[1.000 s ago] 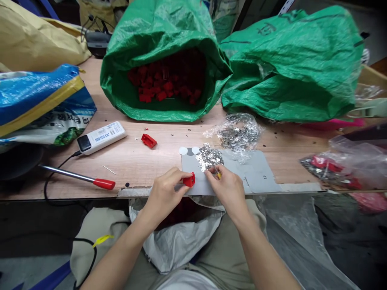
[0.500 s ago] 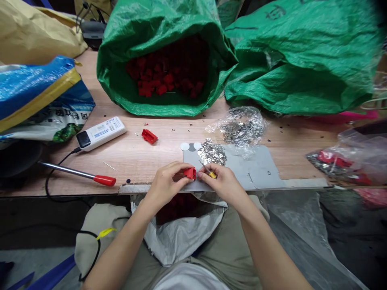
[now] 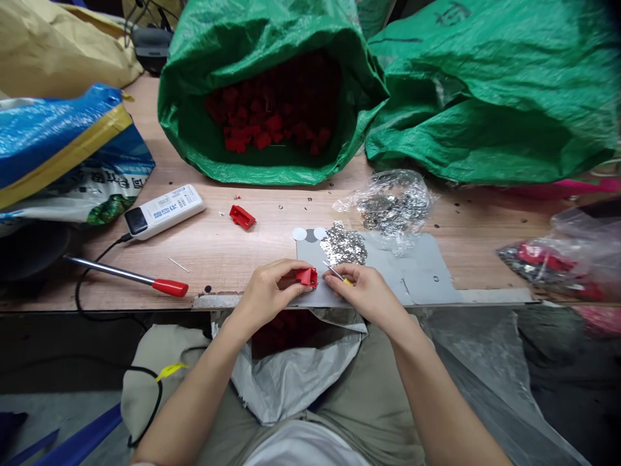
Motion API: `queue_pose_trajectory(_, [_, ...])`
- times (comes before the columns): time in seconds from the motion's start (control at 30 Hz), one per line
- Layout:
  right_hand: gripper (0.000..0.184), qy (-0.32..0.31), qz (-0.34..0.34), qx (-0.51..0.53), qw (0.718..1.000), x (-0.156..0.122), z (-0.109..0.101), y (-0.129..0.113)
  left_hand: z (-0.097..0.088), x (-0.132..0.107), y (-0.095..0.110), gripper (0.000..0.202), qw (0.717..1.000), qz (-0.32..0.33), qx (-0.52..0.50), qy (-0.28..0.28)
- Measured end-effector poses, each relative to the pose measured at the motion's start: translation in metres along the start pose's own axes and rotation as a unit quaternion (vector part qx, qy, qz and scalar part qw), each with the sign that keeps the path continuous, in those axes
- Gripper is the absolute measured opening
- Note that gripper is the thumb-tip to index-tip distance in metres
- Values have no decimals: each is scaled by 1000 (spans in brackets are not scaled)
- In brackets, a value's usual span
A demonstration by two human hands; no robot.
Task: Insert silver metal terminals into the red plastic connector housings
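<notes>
My left hand (image 3: 269, 292) is closed on a small red plastic part (image 3: 307, 277) at the table's front edge. My right hand (image 3: 365, 293) pinches a thin metal tool with a yellow handle (image 3: 338, 275), its tip pointing toward the red part. Both hands rest over a grey sheet (image 3: 412, 272). Just beyond them lies a pile of small silver metal pieces (image 3: 343, 244). A loose red part (image 3: 241, 217) lies further left on the wooden table (image 3: 218, 246).
An open green sack (image 3: 272, 90) full of red parts stands at the back; a second green sack (image 3: 490, 90) lies to its right. A clear bag of metal pieces (image 3: 392, 204), a white remote (image 3: 162, 211), a red-handled screwdriver (image 3: 130, 278) and a grey bag (image 3: 295, 366) on my lap are nearby.
My right hand has drawn back from the silver pile toward the red part, with the tool's tip now near it. My left hand has kept hold of the red part.
</notes>
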State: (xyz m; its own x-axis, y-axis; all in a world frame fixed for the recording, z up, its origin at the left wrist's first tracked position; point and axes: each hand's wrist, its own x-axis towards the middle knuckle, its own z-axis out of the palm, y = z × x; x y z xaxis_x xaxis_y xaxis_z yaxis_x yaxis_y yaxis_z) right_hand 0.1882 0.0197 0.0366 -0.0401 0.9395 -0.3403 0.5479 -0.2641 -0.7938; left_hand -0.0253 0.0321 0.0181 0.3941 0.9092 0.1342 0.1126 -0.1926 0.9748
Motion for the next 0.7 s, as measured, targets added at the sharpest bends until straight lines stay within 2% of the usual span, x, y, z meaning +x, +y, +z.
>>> queue_pose_trajectory(0.23, [15,18,-67,-82,994,-13,11,-6,-2,-1,-3,25,999,-25,-19,-6])
queue_pose_trajectory(0.43, [11,33,-75,-114,990,-14,14,-7,-2,0,-3,25,999,-24,-20,-5])
queue_pose_trajectory(0.57, [7,66,-86,-126,986,-16,10,-5,-2,0,-4,26,999,-35,-34,1])
queue_pose_trajectory(0.7, [9,17,-164,-126,978,-16,7,-4,-4,1,-2,29,995,-65,-75,19])
